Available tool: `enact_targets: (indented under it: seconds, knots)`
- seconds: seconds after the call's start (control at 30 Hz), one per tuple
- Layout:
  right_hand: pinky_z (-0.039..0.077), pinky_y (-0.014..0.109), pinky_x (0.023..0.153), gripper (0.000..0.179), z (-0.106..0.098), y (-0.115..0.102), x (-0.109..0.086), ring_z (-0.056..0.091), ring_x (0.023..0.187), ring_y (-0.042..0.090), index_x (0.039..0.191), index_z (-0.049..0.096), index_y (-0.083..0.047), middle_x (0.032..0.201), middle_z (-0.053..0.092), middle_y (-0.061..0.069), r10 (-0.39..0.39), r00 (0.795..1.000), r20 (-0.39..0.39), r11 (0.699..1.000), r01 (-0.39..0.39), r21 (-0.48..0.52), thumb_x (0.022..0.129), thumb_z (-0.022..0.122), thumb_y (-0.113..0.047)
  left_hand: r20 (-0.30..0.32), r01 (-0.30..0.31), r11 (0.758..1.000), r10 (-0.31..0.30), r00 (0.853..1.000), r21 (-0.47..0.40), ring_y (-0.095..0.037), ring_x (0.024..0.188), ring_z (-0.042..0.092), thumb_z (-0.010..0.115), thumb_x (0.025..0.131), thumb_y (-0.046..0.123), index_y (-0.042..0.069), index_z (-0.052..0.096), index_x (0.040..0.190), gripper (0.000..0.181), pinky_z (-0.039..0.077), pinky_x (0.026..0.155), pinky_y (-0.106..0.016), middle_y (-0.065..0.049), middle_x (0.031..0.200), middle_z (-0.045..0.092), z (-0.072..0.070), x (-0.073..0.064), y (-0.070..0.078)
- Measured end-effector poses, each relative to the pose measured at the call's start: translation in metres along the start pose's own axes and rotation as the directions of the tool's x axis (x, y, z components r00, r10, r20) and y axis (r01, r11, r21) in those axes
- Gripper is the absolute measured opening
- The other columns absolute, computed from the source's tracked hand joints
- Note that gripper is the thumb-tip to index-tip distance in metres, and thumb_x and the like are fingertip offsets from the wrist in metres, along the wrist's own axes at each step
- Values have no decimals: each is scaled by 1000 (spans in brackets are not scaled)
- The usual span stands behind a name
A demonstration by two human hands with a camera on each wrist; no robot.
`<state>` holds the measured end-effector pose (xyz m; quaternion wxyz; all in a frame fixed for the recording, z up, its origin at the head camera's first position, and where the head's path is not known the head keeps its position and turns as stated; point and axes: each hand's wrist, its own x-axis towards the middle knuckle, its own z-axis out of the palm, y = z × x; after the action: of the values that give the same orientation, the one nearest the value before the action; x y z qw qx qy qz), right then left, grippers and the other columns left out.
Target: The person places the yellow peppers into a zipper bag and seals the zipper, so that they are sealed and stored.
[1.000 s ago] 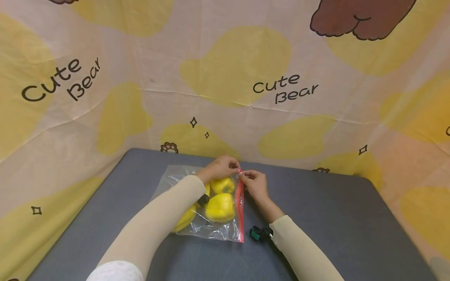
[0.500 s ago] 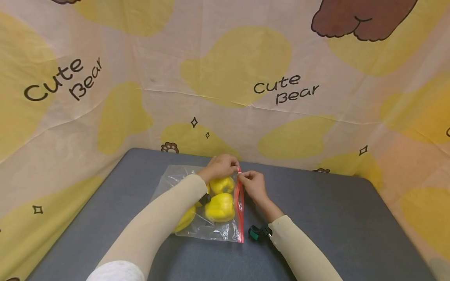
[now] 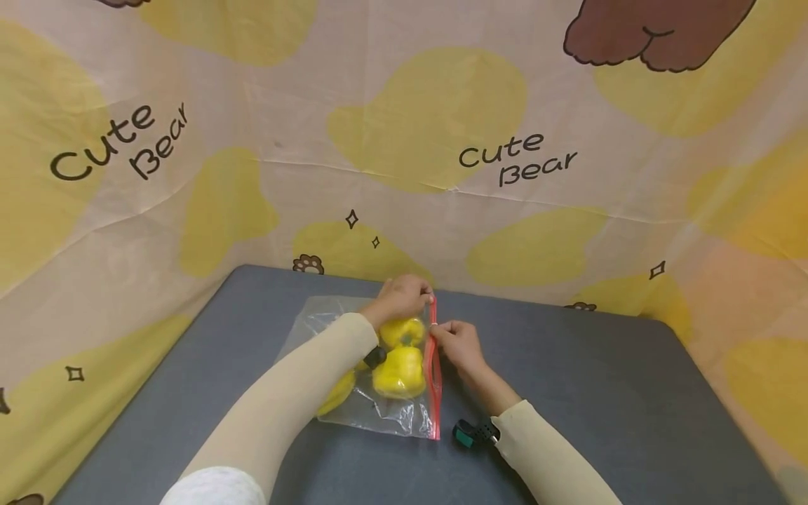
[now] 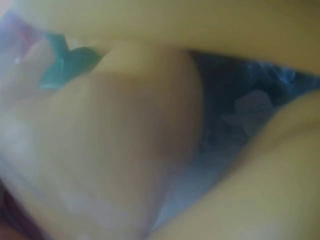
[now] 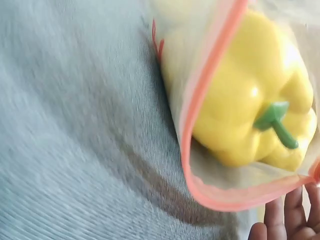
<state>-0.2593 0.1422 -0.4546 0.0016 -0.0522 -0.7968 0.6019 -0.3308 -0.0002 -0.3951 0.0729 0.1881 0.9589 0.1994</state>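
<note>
A clear zip bag with a red zip edge lies on the table, holding yellow bell peppers. One pepper with a green stem shows through the gaping mouth in the right wrist view. Another yellow thing in the bag is partly covered by the left arm. My left hand reaches across the bag and pinches its far corner at the zip. Just nearer along the red edge, my right hand pinches the zip at a small pale slider. Blurred yellow surfaces and a green stem fill the left wrist view.
The dark grey table extends to both sides of the bag. Behind it hangs a printed cloth. A black and green wrist device is strapped at the right cuff, close to the bag's edge.
My right hand has slid along the red zip toward me, away from the far corner. My left hand keeps its pinch there, and the gap between the hands has grown.
</note>
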Motion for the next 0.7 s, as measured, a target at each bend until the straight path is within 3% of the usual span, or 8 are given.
enact_targets:
  seconds: [0.17, 0.4, 0.57, 0.7]
  knots:
    - [53, 32, 57, 20, -2, -3, -10, 55, 55, 13, 73, 65, 2, 64, 55, -1, 51, 999, 9, 998, -51, 25, 85, 62, -14, 18, -10, 1000, 10, 1000, -19, -10, 93, 59, 51, 99, 35, 28, 67, 91, 19, 30, 111, -49, 13, 93, 65, -2, -1, 6]
    - [46, 28, 55, 21, -2, -4, -26, 51, 52, 13, 68, 62, -2, 59, 51, -2, 101, 995, 19, 994, -102, 45, 86, 61, -14, 26, -4, 1000, 4, 1000, -9, -11, 92, 58, 51, 99, 33, 24, 67, 97, 19, 38, 104, -44, 10, 96, 64, -2, 1, 6]
    - [45, 28, 50, 20, -4, -3, -40, 51, 48, 13, 72, 64, -1, 56, 52, -1, 98, 994, 54, 994, -101, 45, 86, 60, -14, 22, 10, 1000, -10, 1000, -25, -12, 84, 57, 51, 99, 31, 21, 67, 95, 19, 46, 87, -35, 7, 96, 65, -2, 3, 2]
    - [45, 28, 50, 20, -5, -2, -48, 52, 49, 13, 76, 64, 1, 58, 53, 0, 93, 993, 66, 995, -95, 31, 88, 60, -15, 19, 12, 999, -11, 1000, -36, -11, 74, 53, 51, 99, 31, 20, 66, 92, 20, 44, 70, -28, 6, 94, 64, -2, 4, 0]
